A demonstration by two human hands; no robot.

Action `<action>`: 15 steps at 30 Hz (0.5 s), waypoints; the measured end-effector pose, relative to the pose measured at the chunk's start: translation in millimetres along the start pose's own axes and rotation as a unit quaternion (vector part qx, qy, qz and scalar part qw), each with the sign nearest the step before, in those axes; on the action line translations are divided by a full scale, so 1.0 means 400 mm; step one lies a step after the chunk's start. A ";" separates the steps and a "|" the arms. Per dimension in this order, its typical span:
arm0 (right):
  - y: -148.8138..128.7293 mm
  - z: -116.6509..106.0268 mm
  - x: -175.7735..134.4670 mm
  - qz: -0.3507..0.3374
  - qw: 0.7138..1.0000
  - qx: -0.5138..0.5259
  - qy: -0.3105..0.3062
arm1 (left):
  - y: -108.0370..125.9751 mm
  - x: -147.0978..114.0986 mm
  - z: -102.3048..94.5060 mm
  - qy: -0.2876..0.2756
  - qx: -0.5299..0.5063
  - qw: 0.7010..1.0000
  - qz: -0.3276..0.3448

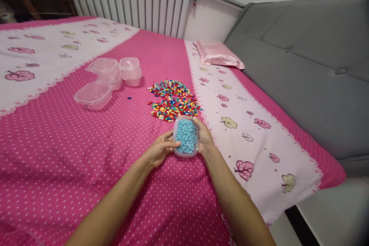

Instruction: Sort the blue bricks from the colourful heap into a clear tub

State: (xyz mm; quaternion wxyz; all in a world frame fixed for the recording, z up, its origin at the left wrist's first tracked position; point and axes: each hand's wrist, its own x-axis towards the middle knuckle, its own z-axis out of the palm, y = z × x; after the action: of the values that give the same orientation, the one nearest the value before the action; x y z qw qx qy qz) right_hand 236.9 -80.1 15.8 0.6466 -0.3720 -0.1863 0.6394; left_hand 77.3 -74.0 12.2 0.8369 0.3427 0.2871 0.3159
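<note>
Between my two hands is a clear plastic container [186, 155] full of small light-blue building bricks [186, 135]. My left hand [161, 148] grips its left side, with the thumb over the near left rim. Around the right side wraps my right hand [204, 136], its fingers partly hidden behind the container. Just beyond the container, a heap of mixed-colour small bricks [175, 103] lies spread on the pink dotted bedspread [127, 130]. I cannot tell whether a lid covers the held container.
Several clear plastic containers [95, 94] stand to the left, some stacked. One dark-blue brick [129, 98] lies alone near them. A pink pillow [219, 54] rests at the far right, beside a grey padded headboard [300, 46]. A white radiator [135, 2] lines the wall behind.
</note>
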 end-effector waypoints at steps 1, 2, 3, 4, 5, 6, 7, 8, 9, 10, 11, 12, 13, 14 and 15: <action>0.000 -0.003 0.001 -0.002 1.000 0.002 -0.004 | 0.000 -0.001 0.000 0.000 -0.001 1.000 -0.003; 0.000 -0.005 0.001 -0.003 1.000 0.003 -0.008 | 0.000 -0.001 -0.001 -0.001 -0.001 1.000 -0.006; -0.001 -0.005 0.001 -0.005 1.000 0.002 -0.010 | 0.000 -0.002 -0.001 -0.003 -0.002 1.000 -0.007; -0.001 -0.004 0.000 -0.008 1.000 0.000 -0.008 | -0.001 -0.003 -0.001 -0.004 -0.003 1.000 -0.007; -0.001 -0.001 -0.002 -0.014 1.000 -0.005 -0.003 | -0.002 -0.004 -0.001 -0.005 -0.002 1.000 -0.007; -0.001 0.003 -0.005 -0.022 1.000 -0.012 0.004 | -0.003 -0.004 0.000 -0.004 -0.001 1.000 -0.006; 0.001 0.009 -0.009 -0.035 0.999 -0.022 0.013 | -0.004 -0.004 0.002 0.001 0.000 1.000 -0.003; 0.004 0.016 -0.013 -0.049 0.998 -0.036 0.020 | -0.005 -0.003 0.005 0.007 0.000 1.000 0.000; 0.009 0.024 -0.017 -0.064 0.996 -0.052 0.024 | -0.007 -0.002 0.008 0.016 -0.002 1.000 0.004; 0.014 0.031 -0.021 -0.076 0.994 -0.069 0.026 | -0.008 0.001 0.012 0.026 -0.006 1.000 0.010; 0.021 0.038 -0.025 -0.087 0.992 -0.084 0.026 | -0.009 0.004 0.015 0.038 -0.013 0.999 0.020; 0.027 0.044 -0.028 -0.095 0.991 -0.096 0.027 | -0.010 0.008 0.018 0.049 -0.021 0.998 0.033; 0.033 0.049 -0.030 -0.101 0.989 -0.105 0.029 | -0.012 0.013 0.020 0.058 -0.028 0.997 0.048; 0.039 0.052 -0.032 -0.107 0.988 -0.112 0.030 | -0.014 0.018 0.020 0.065 -0.032 0.995 0.065; 0.044 0.054 -0.033 -0.111 0.986 -0.118 0.029 | -0.017 0.024 0.018 0.071 -0.031 0.994 0.081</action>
State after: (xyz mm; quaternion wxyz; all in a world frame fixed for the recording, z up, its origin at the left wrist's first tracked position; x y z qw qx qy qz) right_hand 207.8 -89.3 20.7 0.6703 -0.4412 -0.2821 0.5257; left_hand 90.6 -73.7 9.0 0.7962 0.3153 0.3076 0.4148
